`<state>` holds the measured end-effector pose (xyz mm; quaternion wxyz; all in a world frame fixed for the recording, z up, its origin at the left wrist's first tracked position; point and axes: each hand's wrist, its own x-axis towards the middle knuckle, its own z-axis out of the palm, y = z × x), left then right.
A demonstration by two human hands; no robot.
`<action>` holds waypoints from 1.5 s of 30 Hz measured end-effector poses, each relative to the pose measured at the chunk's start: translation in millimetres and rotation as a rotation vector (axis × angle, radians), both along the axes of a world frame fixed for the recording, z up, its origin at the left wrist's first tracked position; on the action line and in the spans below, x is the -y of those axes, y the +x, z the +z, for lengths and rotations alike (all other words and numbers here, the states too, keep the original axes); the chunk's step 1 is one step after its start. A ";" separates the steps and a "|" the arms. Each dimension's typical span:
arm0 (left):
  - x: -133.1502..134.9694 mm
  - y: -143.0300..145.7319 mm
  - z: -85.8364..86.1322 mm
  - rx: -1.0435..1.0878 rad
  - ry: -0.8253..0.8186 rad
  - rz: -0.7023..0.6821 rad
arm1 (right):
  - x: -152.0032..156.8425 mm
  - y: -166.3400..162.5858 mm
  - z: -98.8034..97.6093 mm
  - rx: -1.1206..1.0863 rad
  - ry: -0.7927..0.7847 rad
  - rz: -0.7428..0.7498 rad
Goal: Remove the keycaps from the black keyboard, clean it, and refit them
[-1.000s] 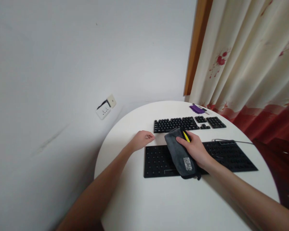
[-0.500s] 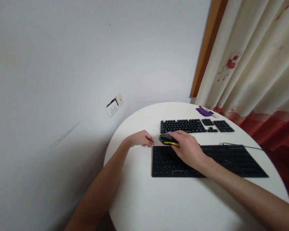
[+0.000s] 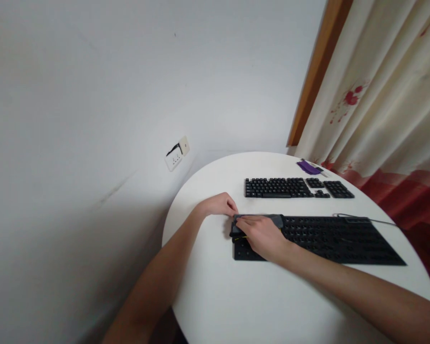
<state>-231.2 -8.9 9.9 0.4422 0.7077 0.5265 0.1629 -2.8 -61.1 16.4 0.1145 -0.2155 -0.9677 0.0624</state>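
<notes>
A black keyboard (image 3: pixel 337 241) stripped of its keycaps lies flat on the white round table (image 3: pixel 208 296). My left hand (image 3: pixel 220 204) is closed, its fingertips pinched at the keyboard's upper left corner. Over the left part of the keyboard, my right hand (image 3: pixel 263 234) presses down a dark grey cloth (image 3: pixel 276 220) with a thin yellow edge. The cloth is spread under the fingers and hides many of the key positions there. Beyond the keyboard, loose black keycaps (image 3: pixel 277 188) are laid out in keyboard order.
A purple item (image 3: pixel 308 167) with a slim tool beside it lies at the table's far right. The keyboard's cable (image 3: pixel 365 220) runs off to the right. A wall with a socket (image 3: pixel 174 158) stands at the left, a flowered curtain (image 3: pixel 365 110) at the right.
My right hand has brought the cloth, bunched above the keyboard before, down and spread it over the keyboard's left part. The left hand stays at the corner. The view has shifted slightly.
</notes>
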 end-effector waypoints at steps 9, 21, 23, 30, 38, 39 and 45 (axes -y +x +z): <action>3.1 2.4 1.9 0.002 0.008 0.030 | 8.4 3.7 16.1 0.041 -0.009 0.163; 0.9 0.6 -0.5 -0.036 0.036 0.012 | 37.4 14.9 28.0 0.101 -0.061 0.161; 1.1 1.1 -0.1 -0.029 0.028 0.010 | 21.2 15.3 35.0 0.065 -0.027 -0.011; 3.4 2.4 1.7 0.003 -0.078 0.051 | -7.9 5.2 18.4 0.091 -0.010 -0.130; 2.4 -0.6 0.3 0.011 -0.059 0.028 | 39.4 31.5 12.3 0.097 -0.103 0.110; 2.4 -0.7 0.2 0.009 -0.057 0.027 | 37.6 34.0 14.9 0.088 -0.118 0.091; 2.7 0.3 0.7 -0.002 -0.047 -0.004 | -6.6 27.8 24.0 -0.010 -0.070 -0.242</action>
